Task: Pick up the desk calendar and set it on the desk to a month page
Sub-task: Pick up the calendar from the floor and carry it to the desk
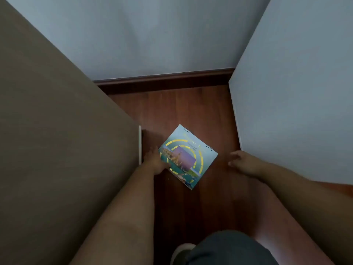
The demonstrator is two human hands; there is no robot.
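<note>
At the bottom edge a dark-clothed knee (231, 249) and the pale toe of a shoe (181, 251) show, with both bare forearms stretching forward and down from there toward the reddish-brown wooden plank floor (191, 111).

The left hand (154, 159) reaches down beside the brown flat-sided desk panel (57, 131), its fingertips laid at the left edge of the spiral-bound desk calendar with a blue-green cover and yellow ring design (188, 156). The fingers look extended rather than curled, touching the cover's edge; whether they grip under it cannot be told, as the hand is blurred.

The right hand (242, 161) hovers to the right of the calendar, apart from it, fingers loosely spread and holding nothing.

The calendar lies on the floor, turned at an angle, its wire binding on the far right edge, in the narrow gap between the desk panel and a pale blue-grey wall corner (296, 111) on the right. A thin light strip (140, 144) runs along the panel's near corner.

Beyond, a dark brown skirting board (164, 78) meets the pale blue-grey back wall (162, 35).
</note>
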